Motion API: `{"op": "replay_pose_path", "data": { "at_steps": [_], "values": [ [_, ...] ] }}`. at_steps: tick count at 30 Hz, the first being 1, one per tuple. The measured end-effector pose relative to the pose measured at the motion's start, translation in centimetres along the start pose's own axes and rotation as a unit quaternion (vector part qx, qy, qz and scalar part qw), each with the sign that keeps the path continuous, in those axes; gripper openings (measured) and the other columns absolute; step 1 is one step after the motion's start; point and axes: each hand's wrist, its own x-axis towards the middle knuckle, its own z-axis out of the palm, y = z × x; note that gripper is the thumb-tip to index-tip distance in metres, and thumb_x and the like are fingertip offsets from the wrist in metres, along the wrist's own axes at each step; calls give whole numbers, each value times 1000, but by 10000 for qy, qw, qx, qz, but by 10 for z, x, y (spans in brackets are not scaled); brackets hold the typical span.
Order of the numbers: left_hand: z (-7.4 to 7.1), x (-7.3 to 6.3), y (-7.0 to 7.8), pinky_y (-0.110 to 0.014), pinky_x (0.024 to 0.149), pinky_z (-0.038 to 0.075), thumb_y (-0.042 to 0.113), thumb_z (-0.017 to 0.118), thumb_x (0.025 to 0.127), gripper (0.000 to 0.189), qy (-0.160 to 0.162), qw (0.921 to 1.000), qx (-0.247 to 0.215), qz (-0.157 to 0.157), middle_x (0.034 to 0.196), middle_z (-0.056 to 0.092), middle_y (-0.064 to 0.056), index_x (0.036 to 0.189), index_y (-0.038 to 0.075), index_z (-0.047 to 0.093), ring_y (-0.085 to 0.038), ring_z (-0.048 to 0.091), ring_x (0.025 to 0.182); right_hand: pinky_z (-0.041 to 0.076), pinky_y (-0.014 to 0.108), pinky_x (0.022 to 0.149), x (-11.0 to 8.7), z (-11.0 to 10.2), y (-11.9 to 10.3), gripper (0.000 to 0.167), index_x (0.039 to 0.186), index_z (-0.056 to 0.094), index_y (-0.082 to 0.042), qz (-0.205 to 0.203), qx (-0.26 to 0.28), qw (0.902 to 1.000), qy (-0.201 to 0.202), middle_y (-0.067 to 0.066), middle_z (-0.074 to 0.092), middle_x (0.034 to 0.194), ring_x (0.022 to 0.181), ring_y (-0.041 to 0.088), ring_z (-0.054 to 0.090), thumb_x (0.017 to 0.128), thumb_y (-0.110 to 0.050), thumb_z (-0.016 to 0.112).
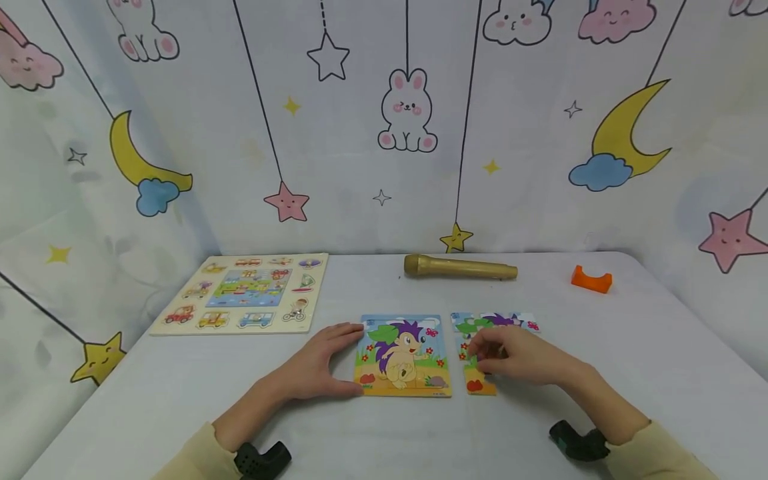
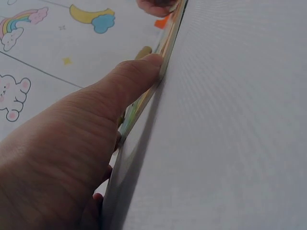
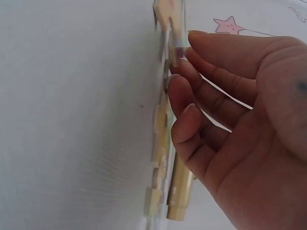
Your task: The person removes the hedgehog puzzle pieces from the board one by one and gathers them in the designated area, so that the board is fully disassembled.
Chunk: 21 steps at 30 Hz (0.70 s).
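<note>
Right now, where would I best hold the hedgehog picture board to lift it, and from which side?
Probably pinch the hedgehog picture board by its near edge, coming from the person's side: it lies flat and thin, so its edges suit fingers. The left hand is at its left edge, and picture pieces lie close on its right.

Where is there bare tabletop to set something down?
Between the vehicle board and gold stick, and between the orange piece and right sleeve. It's crowded mid-table: the left hand touches the hedgehog puzzle, and the right hand is over puzzle pieces.
</note>
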Motion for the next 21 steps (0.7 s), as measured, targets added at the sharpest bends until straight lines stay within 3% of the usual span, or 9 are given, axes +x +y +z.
{"op": "replay_pose_path", "data": {
  "at_steps": [6,13,21],
  "values": [
    [0,-1,0,-59,117,25,53,82,78,90,7,10000,-2,27,157,39,-3,150,9,49,-32,26,148,54,25,70,-4,-7,-8,19,107,68,-12,118,-321,9994,111,-4,62,94,86,17,57,92,-19,76],
    [-1,-1,1,-59,117,24,53,83,78,91,14,10000,7,20,157,40,-2,150,9,49,-32,26,148,53,28,78,-7,-4,-15,37,109,67,-16,350,-700,9966,-275,-7,60,99,94,19,54,81,-31,86],
    [-1,0,1,-58,117,24,53,82,79,90,20,10000,37,57,157,40,-3,150,9,49,-32,26,148,53,31,83,-7,0,-18,36,111,67,-20,480,-1115,9915,-475,-12,59,100,95,15,53,81,-27,86]
  ]
}}
